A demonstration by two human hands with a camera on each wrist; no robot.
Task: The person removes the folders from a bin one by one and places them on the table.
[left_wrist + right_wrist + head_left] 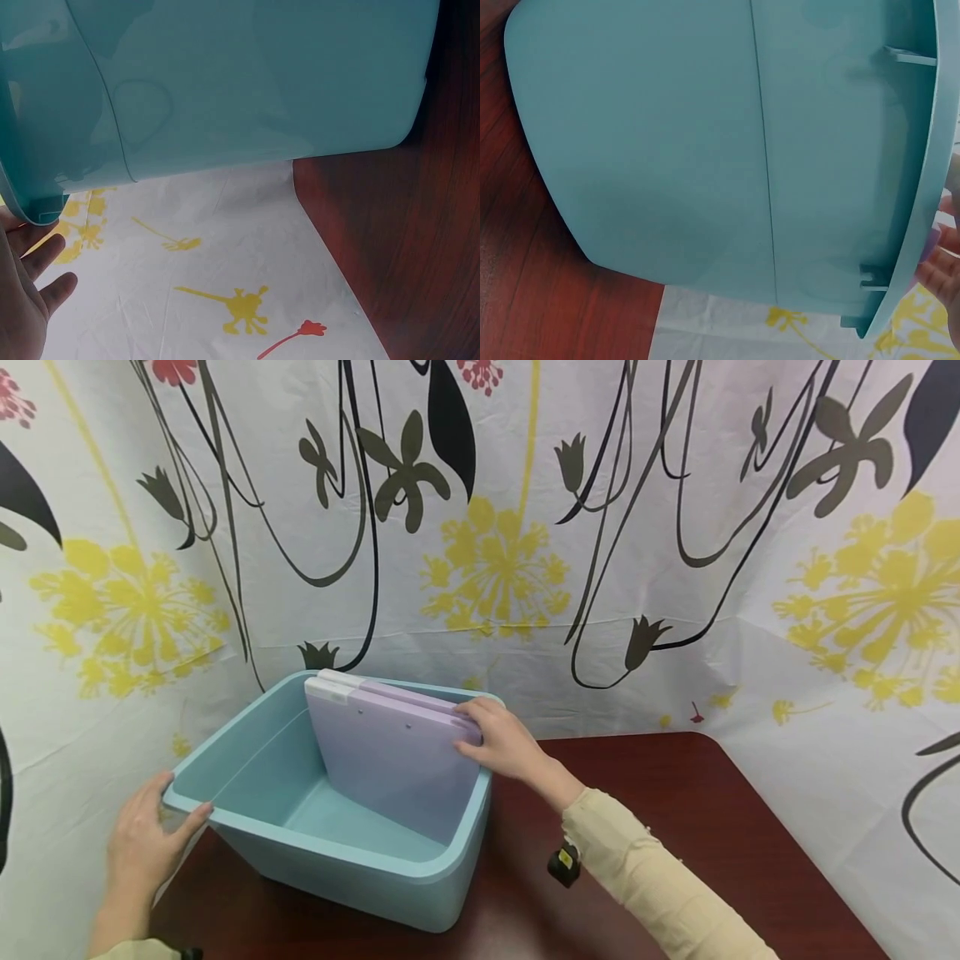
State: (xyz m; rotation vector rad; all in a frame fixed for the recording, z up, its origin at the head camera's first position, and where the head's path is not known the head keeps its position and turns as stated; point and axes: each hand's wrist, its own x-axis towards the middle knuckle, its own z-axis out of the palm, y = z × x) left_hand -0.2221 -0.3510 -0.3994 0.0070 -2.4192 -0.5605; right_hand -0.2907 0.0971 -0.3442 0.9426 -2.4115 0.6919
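Observation:
A light blue plastic bin (322,893) stands on the dark red table. Inside it, two lavender file folders (390,752) with white corners stand on edge, side by side, leaning toward the bin's right end. My right hand (498,739) pinches their upper right corner, thumb on the near face and fingers over the top. At the bin's left corner my left hand (146,839) holds the rim between thumb and fingers. Beneath that rim, the left wrist view shows spread fingers (49,259). Mostly hidden behind the rim in the right wrist view is my right hand (941,262).
The dark red wooden table (675,843) extends to the right of the bin. Behind and at both sides hangs a white cloth (510,468) printed with flowers and stems. A small black device (564,864) sits at my right wrist.

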